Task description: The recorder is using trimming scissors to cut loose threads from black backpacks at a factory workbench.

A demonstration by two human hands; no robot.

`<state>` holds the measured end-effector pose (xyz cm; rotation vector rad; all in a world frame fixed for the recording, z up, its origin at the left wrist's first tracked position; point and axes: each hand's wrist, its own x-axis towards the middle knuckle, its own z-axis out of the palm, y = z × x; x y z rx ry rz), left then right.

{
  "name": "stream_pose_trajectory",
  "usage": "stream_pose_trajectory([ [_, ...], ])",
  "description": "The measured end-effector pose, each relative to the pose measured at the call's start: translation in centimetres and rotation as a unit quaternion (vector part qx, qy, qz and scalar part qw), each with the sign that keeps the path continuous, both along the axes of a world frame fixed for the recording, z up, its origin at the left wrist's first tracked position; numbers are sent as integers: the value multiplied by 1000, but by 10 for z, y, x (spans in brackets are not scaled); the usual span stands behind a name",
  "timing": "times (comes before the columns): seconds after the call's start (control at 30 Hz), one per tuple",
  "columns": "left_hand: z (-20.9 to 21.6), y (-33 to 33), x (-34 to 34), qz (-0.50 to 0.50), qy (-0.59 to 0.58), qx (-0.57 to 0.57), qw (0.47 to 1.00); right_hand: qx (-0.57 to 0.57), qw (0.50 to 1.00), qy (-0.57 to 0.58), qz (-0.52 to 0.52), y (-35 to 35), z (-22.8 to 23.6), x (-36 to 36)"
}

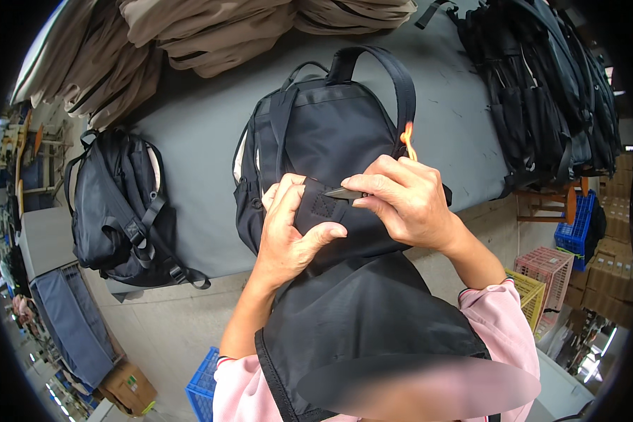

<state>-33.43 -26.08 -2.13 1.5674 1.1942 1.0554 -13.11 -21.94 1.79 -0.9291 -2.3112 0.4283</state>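
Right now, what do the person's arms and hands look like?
Both the left hand and the right hand are bare, with no gloves. The nails look short. The forearms are bare too, and I see no watch on either wrist. Short pink sleeves cover the upper arms, with striped edges that have dark and red in them.

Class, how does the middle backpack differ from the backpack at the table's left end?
The left hand and right hand are at the middle backpack; neither touches the left backpack. The middle backpack's broad strap arches beyond its top; the left backpack's straps lie across its body. The middle backpack looks larger than the left backpack. Both are dark, with pale side panels.
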Motion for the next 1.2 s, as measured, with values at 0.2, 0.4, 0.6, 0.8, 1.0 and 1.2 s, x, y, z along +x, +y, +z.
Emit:
stream_pose_trajectory([
  [0.2,-1,0,-1,14,-8,-8,1000,-49,994,90,-41,-5,-11,4],
  [0.4,-1,0,-1,6,-7,-14,1000,-21,999,25,0,-3,-2,-3],
  [0.6,0,4,-7,7,-14,5,1000,-87,993,78,-15,-2,-10,-8],
  [0.8,46,49,-29,63,202,248,945,-153,965,199,-69,-21,-6,-7],
  [1.0,0,137,-9,-21,376,273,885,-242,965,96,-36,-36,-67,-73],
  [1.2,-16,119,-36,21,116,234,965,-214,976,28,-29,-37,-109,-49],
])
